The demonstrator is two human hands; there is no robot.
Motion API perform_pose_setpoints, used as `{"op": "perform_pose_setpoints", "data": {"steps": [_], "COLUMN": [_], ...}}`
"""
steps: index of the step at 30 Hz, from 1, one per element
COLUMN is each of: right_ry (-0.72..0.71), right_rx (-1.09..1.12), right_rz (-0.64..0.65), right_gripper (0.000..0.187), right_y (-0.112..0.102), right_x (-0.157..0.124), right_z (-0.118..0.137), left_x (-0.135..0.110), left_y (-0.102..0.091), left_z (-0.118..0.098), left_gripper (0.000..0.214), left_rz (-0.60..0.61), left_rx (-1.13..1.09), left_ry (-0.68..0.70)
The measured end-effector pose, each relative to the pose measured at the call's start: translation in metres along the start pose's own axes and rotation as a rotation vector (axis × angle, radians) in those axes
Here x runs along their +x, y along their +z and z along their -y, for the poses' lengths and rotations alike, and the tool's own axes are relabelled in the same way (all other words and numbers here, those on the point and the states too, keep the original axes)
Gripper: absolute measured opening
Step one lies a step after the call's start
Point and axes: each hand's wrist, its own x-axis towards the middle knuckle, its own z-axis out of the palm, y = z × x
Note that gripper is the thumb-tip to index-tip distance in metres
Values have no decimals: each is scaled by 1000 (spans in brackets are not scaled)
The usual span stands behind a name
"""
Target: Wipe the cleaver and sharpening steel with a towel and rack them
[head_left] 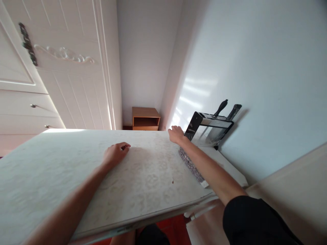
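Note:
My left hand (116, 153) rests on the pale patterned tabletop (143, 177), fingers loosely bent, with a gap between thumb and forefinger and nothing visible in it. Over the table's far right part reaches my right hand (176, 134), its fingers curled in; their tips and anything under them are hidden. Just right of that hand stands a black-framed, clear-sided knife holder (196, 124) with two dark handles sticking up. A mottled grey-purple strip (190, 165) with a white end lies on the table, partly covered by my right forearm.
A white wall (255, 85) rises along the table's right side. White wardrobe doors and drawers (71, 81) stand at the left. Beyond the far edge is a small wooden cabinet (146, 112). A small brown speck (172, 182) lies on the tabletop. Red floor (173, 228) shows below.

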Motion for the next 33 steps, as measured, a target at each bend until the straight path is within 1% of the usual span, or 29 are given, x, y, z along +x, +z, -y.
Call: {"op": "perform_pose_setpoints", "data": {"steps": [3,6,8,11,18,25,29,33], "right_ry": [32,54,44,23,14,31,6,-55], "right_rx": [-127,-225,-266,-302,-330,-267,-174,-31], "right_rz": [54,102,116,109,114,122,97,86], "right_gripper": [36,32,33,34,33,30,30,31], "right_y": [7,16,20,22,19,10,4,-2], "right_x": [4,2,-2,-7,-16,-20,-22,-27], "right_z": [-25,-43,-50,-52,-47,-41,-22,10], "left_x": [0,0,0,-1,-3,-4,-4,-4], "left_y": [-1,-1,-1,-2,-3,-5,-5,-5], "left_z": [0,0,0,1,0,-3,-3,-3], "left_gripper": [38,39,39,39,40,41,41,40], "left_rz": [13,21,28,40,52,58,61,60], "left_rx": [16,23,28,45,79,105,116,129], "left_ry": [15,20,30,46,87,87,103,80]}}
